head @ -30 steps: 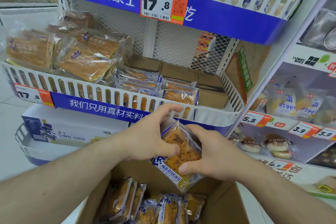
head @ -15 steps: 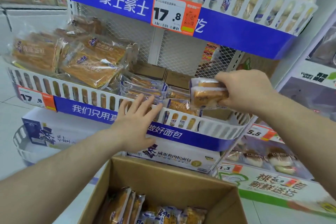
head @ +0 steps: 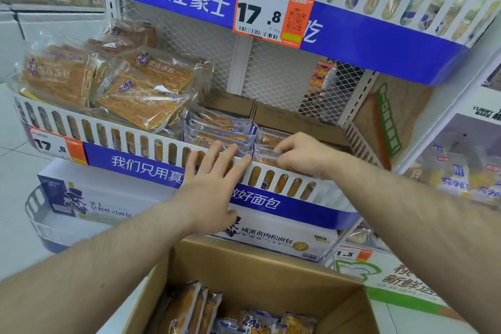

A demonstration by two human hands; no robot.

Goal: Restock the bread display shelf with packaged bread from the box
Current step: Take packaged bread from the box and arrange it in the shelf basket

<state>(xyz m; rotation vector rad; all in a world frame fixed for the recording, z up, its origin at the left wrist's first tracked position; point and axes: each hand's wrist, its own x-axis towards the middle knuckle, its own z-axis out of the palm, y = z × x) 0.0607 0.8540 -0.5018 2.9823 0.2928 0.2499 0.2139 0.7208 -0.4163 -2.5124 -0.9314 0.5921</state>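
The bread display shelf [head: 130, 141] has a white slotted front rail over a blue band. Small packaged breads [head: 219, 127] lie stacked behind the rail at its middle. My right hand [head: 303, 153] reaches over the rail with its fingers closed on a bread packet [head: 267, 156], pressing it down onto the stack there. My left hand [head: 211, 184] rests flat on the rail and blue band, fingers spread, holding nothing. Below, the open cardboard box [head: 254, 260] holds several more bread packets [head: 189, 309] standing on edge.
Large cake packs [head: 141, 89] fill the shelf's left side. Brown cartons [head: 292, 116] sit at the shelf's back before a white mesh panel. An upper shelf with a 17.8 price tag [head: 271, 12] overhangs. White bread boxes [head: 273, 238] stand on the shelf below.
My right hand has lowered the bread packet from above the rail down onto the stack behind it. My left hand stays on the rail. The view has moved closer.
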